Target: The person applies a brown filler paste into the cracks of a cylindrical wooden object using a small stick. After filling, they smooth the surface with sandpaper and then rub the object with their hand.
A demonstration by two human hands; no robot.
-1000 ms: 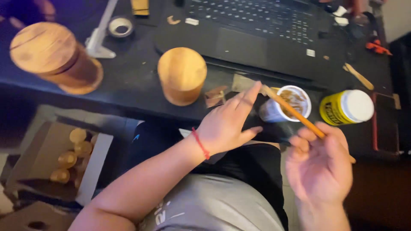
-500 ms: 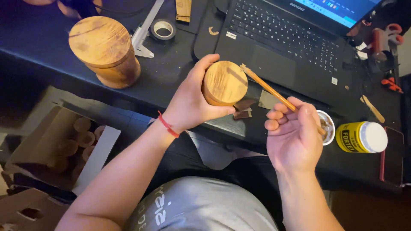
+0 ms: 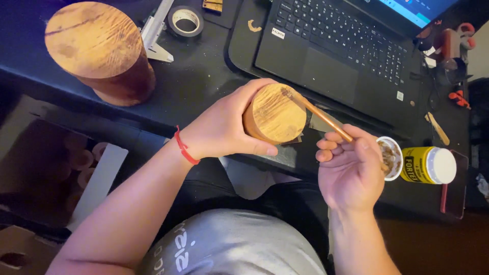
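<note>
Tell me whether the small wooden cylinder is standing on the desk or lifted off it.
Lifted. The left hand grips the small wooden cylinder around its side, tilted toward the camera, while the right hand touches a stick to its top face.

Dim, warm overhead light; deep shadow left of the left hand [image 3: 224, 125]; focus sharp, slight edge blur.

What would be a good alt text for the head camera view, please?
A left hand holds a small wooden cylinder while the right hand touches a thin stick to its top, above a dark desk with a laptop.
</note>
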